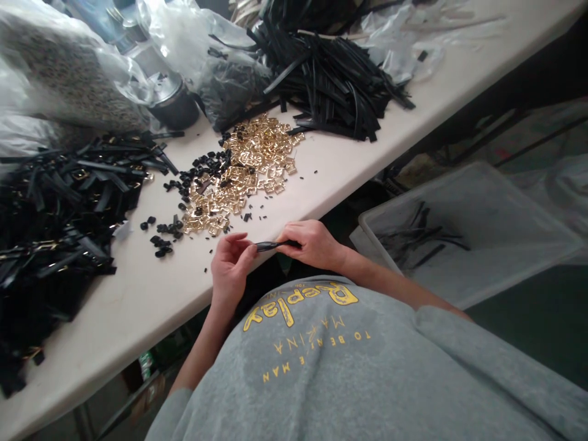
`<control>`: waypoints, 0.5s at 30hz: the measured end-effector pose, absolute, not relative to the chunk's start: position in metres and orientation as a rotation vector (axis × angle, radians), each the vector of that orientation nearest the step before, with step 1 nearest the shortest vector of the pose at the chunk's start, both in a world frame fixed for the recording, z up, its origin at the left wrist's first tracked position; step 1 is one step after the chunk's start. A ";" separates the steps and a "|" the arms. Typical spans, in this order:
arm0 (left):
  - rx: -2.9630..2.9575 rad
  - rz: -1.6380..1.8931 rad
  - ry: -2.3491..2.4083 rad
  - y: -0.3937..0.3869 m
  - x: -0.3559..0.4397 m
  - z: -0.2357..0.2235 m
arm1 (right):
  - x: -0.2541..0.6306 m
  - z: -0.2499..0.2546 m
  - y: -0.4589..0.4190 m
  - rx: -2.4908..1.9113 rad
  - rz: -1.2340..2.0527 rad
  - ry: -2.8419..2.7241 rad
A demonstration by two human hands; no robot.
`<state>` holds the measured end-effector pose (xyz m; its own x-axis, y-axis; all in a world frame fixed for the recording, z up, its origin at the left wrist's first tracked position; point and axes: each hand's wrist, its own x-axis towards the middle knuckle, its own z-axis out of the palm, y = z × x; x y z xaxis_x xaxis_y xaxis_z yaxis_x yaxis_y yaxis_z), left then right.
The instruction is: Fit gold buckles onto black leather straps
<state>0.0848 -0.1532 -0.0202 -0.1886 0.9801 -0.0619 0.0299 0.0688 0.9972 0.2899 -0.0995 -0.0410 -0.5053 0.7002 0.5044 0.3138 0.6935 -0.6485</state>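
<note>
A short black strap [267,246] is stretched between my two hands at the table's near edge. Its left end is pinched by my left hand [230,260], thumb against fingers. My right hand [313,245] has its fingers closed round the other end, which is partly hidden. Just beyond the hands lies a heap of gold-coloured metal buckles [257,153]. Small black loops [202,168] are mixed in along the heap's left side, with a few more [163,239] nearer my left hand.
Black straps with gold buckles [68,202] pile up on the left of the white table [184,288]. Loose black strips [331,86] lie at the back, near plastic bags [68,61] and a dark metal can [172,101]. A white bin [487,245] with black scraps stands at right.
</note>
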 end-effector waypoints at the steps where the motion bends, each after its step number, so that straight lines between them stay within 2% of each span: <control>1: 1.042 1.237 1.391 -0.151 0.086 -0.021 | 0.289 -0.041 -0.100 -0.773 0.614 -2.121; 15: 0.846 1.321 1.142 -0.147 0.084 -0.037 | 0.259 -0.035 -0.101 -0.721 0.560 -2.163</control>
